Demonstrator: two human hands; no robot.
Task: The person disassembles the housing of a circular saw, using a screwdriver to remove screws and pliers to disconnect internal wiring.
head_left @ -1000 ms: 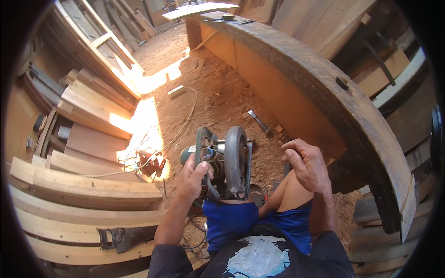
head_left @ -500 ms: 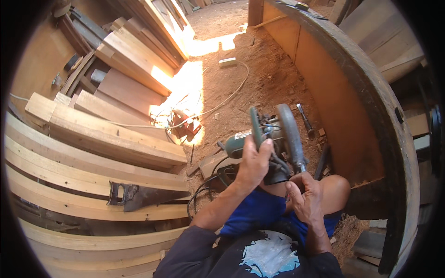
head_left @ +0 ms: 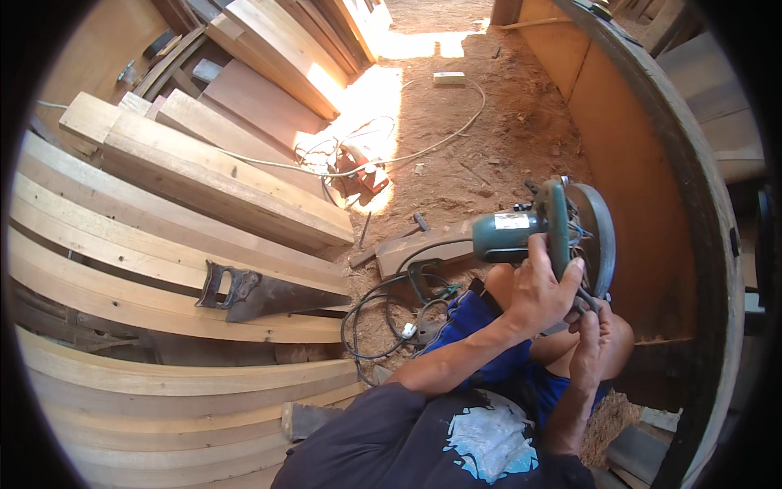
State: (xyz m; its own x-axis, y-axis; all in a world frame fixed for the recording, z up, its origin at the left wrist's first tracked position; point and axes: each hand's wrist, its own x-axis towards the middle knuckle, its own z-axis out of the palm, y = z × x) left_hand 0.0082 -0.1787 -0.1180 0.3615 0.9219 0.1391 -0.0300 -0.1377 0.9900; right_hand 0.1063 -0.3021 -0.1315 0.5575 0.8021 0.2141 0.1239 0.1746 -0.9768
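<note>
A circular saw [head_left: 507, 235] with a green motor housing and a round grey blade guard rests tilted over my bent legs. My left hand [head_left: 542, 289] is closed around its green handle, thumb toward the guard. My right hand [head_left: 593, 334] is just below, fingers pinched at a dark part under the guard's lower edge; that part is mostly hidden by the fingers. Some thin wires show between handle and guard. A dark cable [head_left: 358, 314] lies coiled on the ground to the left of my knees, with a white plug [head_left: 409, 330].
A handsaw [head_left: 261, 292] lies on long wooden beams [head_left: 163, 314] at the left. A curved wooden panel [head_left: 643, 220] stands along the right. Farther off, a pale cable leads to a white power strip [head_left: 449, 78] on sawdust-covered ground, near a red tool [head_left: 366, 173].
The circular saw has turned and sits farther right in view, its motor side showing more. My right hand has moved up close to my left. The chisel seen on the ground is now out of sight.
</note>
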